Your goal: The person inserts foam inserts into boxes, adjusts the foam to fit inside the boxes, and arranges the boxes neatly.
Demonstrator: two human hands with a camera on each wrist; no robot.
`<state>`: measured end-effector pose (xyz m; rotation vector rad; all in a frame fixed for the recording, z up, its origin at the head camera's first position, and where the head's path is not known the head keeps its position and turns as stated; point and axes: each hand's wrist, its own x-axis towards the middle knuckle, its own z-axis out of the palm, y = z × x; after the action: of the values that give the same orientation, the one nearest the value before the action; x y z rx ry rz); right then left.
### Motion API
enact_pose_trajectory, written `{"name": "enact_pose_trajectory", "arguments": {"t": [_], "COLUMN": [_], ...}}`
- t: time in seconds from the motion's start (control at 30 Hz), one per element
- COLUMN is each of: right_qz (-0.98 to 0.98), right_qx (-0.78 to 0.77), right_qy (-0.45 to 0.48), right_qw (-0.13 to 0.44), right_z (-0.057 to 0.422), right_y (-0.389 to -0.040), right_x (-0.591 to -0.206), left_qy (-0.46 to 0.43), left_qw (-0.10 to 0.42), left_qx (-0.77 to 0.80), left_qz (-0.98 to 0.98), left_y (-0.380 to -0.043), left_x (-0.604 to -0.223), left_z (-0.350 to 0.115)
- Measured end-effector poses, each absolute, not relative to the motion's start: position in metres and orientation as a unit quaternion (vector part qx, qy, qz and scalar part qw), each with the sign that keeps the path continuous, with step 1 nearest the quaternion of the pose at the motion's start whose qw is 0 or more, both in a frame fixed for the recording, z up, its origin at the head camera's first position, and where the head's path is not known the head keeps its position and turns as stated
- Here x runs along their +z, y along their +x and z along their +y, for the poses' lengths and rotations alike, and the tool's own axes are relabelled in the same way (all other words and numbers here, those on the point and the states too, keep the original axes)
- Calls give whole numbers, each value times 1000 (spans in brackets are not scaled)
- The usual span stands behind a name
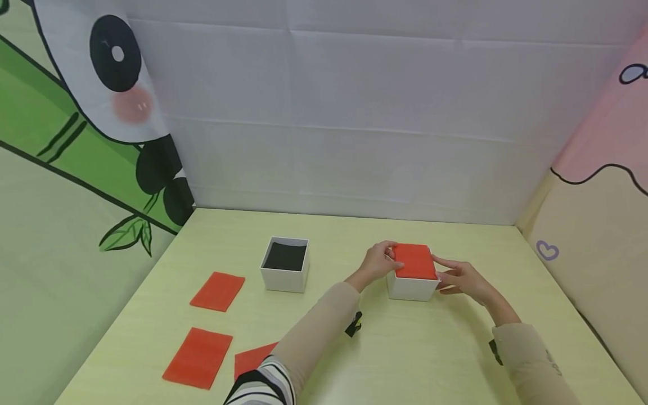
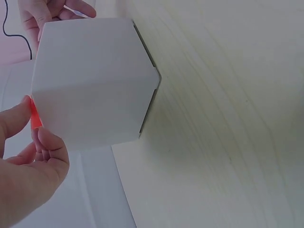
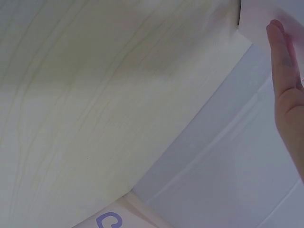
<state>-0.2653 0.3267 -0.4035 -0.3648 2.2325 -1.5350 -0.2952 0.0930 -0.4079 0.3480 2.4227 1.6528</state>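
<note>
A red felt-like sheet [image 1: 415, 261] lies over the top of a white box [image 1: 411, 288] on the right part of the table. My left hand [image 1: 377, 260] is at the box's left rim, pinching the sheet's edge between thumb and fingers. In the left wrist view, a strip of red [image 2: 35, 115] shows between thumb and fingertips of that left hand [image 2: 35, 161]. My right hand [image 1: 463, 279] touches the opposite side of the box with fingers extended. The right wrist view shows its fingers [image 3: 283, 61] lying straight along the white wall.
Left of centre stands a second white box [image 1: 283, 279] with a black sheet [image 1: 286, 257] inside. Red sheets lie flat at the left, one farther back [image 1: 217, 291] and one nearer [image 1: 198, 358]. Another red sheet [image 1: 250, 358] is partly hidden under my left forearm. Printed fabric walls surround the table.
</note>
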Motion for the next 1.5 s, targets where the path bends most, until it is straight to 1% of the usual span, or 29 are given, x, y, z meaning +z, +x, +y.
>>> {"name": "enact_pose_trajectory", "arguments": {"t": [0.2, 0.6, 0.8, 1.0, 1.2, 1.5], "right_qz": [800, 797, 794, 792, 790, 787], "right_qx": [-551, -557, -560, -564, -568, -571], "right_qy": [-129, -129, -133, -128, -125, -129], "right_qw": [198, 197, 196, 197, 195, 194], "right_z": [327, 326, 326, 325, 325, 326], "right_y": [-265, -263, -262, -262, -262, -262], "right_x": [-404, -404, -405, -404, -404, -404], "left_qy": [138, 172, 163, 165, 170, 178], "left_qw": [84, 32, 34, 39, 54, 37], "left_qx": [504, 346, 298, 292, 291, 275], "left_qz": [849, 922, 940, 941, 940, 944], "left_y": [-294, -291, -289, -288, -288, -291], "left_x": [-407, -406, -406, -407, -413, -418], "left_z": [93, 92, 93, 93, 94, 99]}}
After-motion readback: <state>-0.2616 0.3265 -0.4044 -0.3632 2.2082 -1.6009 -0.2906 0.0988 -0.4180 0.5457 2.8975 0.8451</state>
